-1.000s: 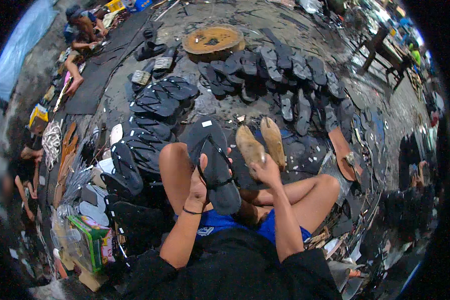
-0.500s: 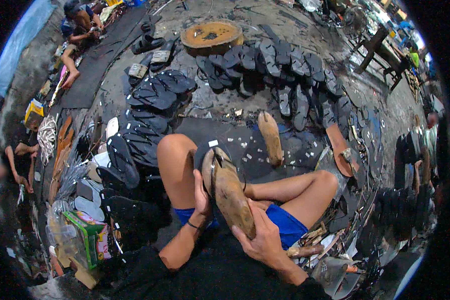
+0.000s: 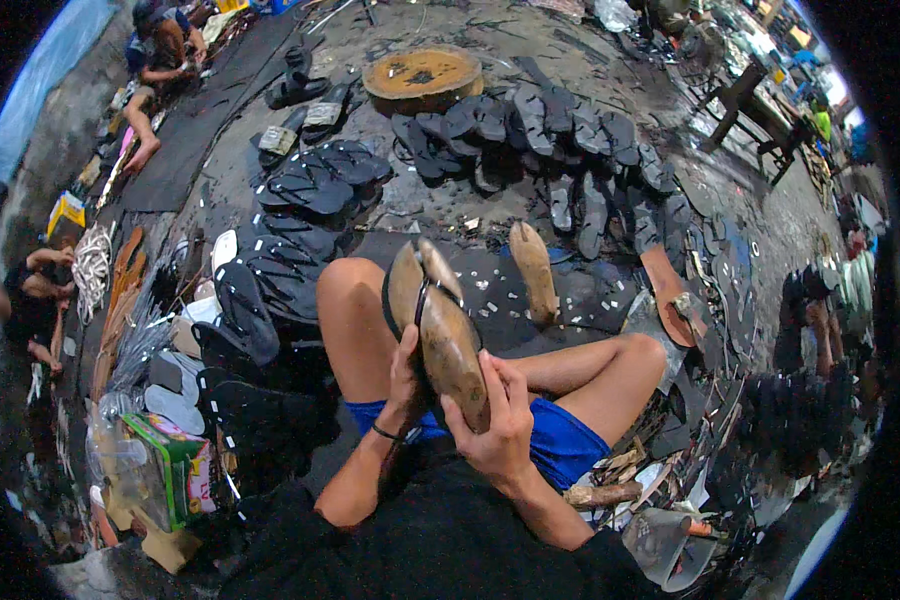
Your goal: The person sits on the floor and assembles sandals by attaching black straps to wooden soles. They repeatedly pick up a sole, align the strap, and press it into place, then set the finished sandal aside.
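A brown wooden shoe last [image 3: 452, 345] with a split toe is held up over my lap, toe end pointing away from me. A black flip-flop is fitted against it: its thong strap [image 3: 438, 288] crosses the front of the last, and a dark sole edge shows along the left side. My left hand [image 3: 404, 380] is closed on the left side, fingers partly hidden behind. My right hand [image 3: 492, 415] grips the heel end, thumb and fingers on either side. A second wooden last [image 3: 534, 272] lies on the dark mat beyond my knees.
Rows of black flip-flops [image 3: 315, 180] and dark sandals [image 3: 590, 215] curve around the mat. Farther off stands a round wooden block [image 3: 423, 80]. A tan sole-shaped piece [image 3: 670, 300] lies at right, a green box [image 3: 175, 470] at left. Other people sit on the left side.
The last has risen and tilted, its toe end shifting away and slightly left. My right hand has moved up and left with the heel end. The white label at the toe no longer shows.
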Action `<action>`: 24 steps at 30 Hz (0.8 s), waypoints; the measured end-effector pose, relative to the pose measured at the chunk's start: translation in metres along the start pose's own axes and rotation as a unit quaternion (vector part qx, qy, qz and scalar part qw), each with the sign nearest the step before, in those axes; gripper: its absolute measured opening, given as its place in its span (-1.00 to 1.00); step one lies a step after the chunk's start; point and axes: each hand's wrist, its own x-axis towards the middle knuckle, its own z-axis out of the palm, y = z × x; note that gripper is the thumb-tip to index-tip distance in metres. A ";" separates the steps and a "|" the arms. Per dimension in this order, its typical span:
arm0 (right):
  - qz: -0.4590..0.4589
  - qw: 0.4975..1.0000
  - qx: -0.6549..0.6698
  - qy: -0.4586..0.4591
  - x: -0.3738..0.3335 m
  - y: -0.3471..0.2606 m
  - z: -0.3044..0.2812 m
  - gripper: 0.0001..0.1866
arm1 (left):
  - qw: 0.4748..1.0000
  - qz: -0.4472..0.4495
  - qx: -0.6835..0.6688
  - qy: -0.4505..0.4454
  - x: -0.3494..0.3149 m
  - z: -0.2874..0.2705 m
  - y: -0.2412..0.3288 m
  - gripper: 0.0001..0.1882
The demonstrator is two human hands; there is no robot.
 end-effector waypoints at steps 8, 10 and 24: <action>0.003 0.999 0.034 -0.019 0.009 0.013 -0.021 -0.09 | 0.943 0.143 0.298 -0.041 0.005 0.052 0.016 -0.28; 0.039 0.992 0.101 -0.069 0.011 0.014 -0.038 0.02 | 0.973 0.038 0.221 -0.051 0.010 0.056 0.031 -0.25; 0.310 0.773 0.520 -0.190 -0.055 0.038 -0.031 -0.52 | 0.963 -0.172 0.111 -0.175 -0.062 0.049 0.031 0.00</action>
